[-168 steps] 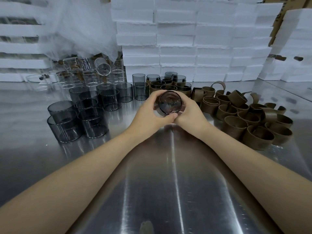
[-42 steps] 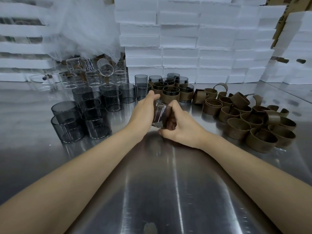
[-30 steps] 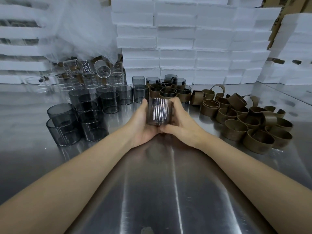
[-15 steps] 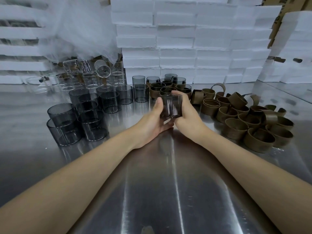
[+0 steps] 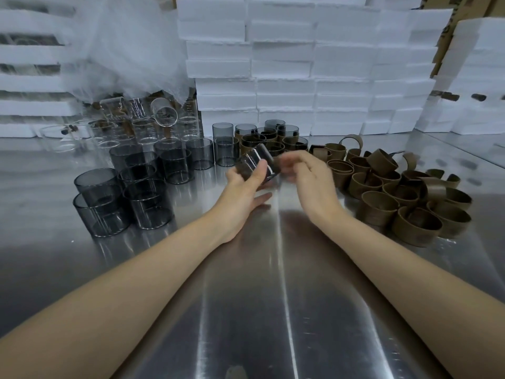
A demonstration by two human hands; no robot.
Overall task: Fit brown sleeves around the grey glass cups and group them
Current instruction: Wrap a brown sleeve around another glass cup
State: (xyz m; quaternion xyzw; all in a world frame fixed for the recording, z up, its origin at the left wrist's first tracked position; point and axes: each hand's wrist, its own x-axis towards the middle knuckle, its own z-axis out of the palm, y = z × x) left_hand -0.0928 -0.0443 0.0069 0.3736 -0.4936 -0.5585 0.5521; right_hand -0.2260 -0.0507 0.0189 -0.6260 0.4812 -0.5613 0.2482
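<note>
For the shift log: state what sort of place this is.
Probably a packing or assembly station in a small factory or warehouse. Stacked white foam boxes line the back, and a steel worktable holds batches of grey glass cups and loose brown sleeves.

Grey cup now tilted in the left hand alone, right hand off it, fingers spread, blurred beside it

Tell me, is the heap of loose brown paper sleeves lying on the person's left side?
No, the brown paper sleeves lie right of the right hand.
</note>
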